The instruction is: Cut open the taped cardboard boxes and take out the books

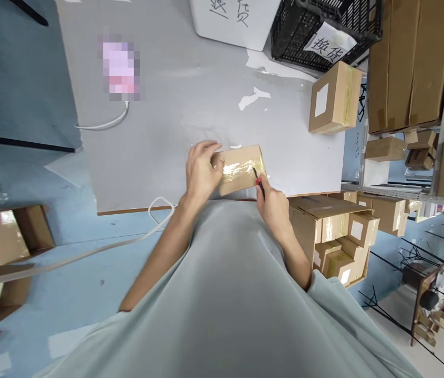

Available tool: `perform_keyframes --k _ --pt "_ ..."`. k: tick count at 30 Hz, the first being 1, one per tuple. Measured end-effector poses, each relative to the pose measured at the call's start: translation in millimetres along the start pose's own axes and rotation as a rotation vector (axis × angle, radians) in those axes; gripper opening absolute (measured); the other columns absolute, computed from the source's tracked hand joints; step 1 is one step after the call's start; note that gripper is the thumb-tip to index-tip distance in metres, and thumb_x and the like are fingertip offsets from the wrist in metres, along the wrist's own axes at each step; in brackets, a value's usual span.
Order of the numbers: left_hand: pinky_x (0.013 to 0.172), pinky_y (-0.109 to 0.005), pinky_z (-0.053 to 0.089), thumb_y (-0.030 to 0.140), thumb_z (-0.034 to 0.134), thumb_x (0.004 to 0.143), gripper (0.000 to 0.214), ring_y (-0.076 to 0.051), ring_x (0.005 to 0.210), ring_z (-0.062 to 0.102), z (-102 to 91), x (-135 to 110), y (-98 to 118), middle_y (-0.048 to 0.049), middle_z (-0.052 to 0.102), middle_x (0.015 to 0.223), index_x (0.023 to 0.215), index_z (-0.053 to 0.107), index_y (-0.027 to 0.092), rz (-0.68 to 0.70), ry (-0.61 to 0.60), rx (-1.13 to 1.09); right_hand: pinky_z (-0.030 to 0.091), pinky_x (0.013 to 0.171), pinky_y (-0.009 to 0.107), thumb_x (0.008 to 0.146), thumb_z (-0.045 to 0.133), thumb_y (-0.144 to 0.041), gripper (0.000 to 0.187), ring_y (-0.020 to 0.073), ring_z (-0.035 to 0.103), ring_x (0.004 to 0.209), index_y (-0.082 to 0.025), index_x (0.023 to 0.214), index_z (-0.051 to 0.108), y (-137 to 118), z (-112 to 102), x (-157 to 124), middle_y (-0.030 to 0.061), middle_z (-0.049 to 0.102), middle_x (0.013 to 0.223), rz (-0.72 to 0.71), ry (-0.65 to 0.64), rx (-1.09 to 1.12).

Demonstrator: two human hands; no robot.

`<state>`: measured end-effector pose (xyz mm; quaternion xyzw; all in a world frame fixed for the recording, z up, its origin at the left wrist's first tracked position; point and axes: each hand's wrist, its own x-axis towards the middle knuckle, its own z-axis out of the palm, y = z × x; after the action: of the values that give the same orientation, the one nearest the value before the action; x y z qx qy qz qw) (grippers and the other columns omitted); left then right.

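Note:
A small cardboard box [237,181] with shiny clear tape across its upper face lies near the front edge of the grey table. My left hand [202,169] grips the box's left end, its thumb by the tape and its fingers curled at the far corner. In my right hand [274,206] is a slim box cutter [259,182] with red and black parts. Its dark tip meets the taped face near the right end of the box. My right palm hides most of the cutter's handle.
A taped carton [332,100] stands on the table's right side, below a black crate [324,37] and a white bin [235,21]. A blurred pink device [119,67] with a white cable lies at the left. An open carton [304,223] of smaller boxes is by my right arm.

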<state>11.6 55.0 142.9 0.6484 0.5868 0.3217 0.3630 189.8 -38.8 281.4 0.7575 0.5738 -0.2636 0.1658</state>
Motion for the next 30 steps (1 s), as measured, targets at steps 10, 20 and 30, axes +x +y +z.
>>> perform_keyframes --k 10,20,30 --pt "0.146 -0.073 0.027 0.040 0.057 0.114 0.031 -0.038 0.170 0.052 65.4 -5.3 38.8 -0.0104 0.073 0.162 0.130 0.082 0.032 0.217 -0.198 0.122 0.057 0.102 0.035 0.125 0.036 -0.033 0.059 0.0299 0.084 0.116 -0.023 0.183 0.045 62.4 7.1 50.8 0.0144 0.087 0.138 -0.108 0.023 0.111" --pt "0.146 -0.070 0.028 0.042 0.055 0.115 0.033 -0.036 0.170 0.053 64.9 -8.9 33.1 -0.0095 0.074 0.164 0.128 0.084 0.032 0.197 -0.195 0.141 0.059 0.104 0.036 0.128 0.033 -0.031 0.059 0.0297 0.085 0.119 -0.019 0.185 0.038 42.0 1.1 65.2 0.0168 0.087 0.137 -0.059 -0.022 0.077" --pt "0.147 -0.070 0.027 0.041 0.054 0.117 0.033 -0.035 0.170 0.052 71.1 -12.3 28.8 -0.0089 0.072 0.165 0.132 0.083 0.032 0.211 -0.176 0.091 0.064 0.106 0.039 0.123 0.031 -0.017 0.056 0.0302 0.085 0.125 -0.008 0.177 0.045 8.4 -12.4 66.8 0.0259 0.084 0.133 0.038 -0.008 -0.011"
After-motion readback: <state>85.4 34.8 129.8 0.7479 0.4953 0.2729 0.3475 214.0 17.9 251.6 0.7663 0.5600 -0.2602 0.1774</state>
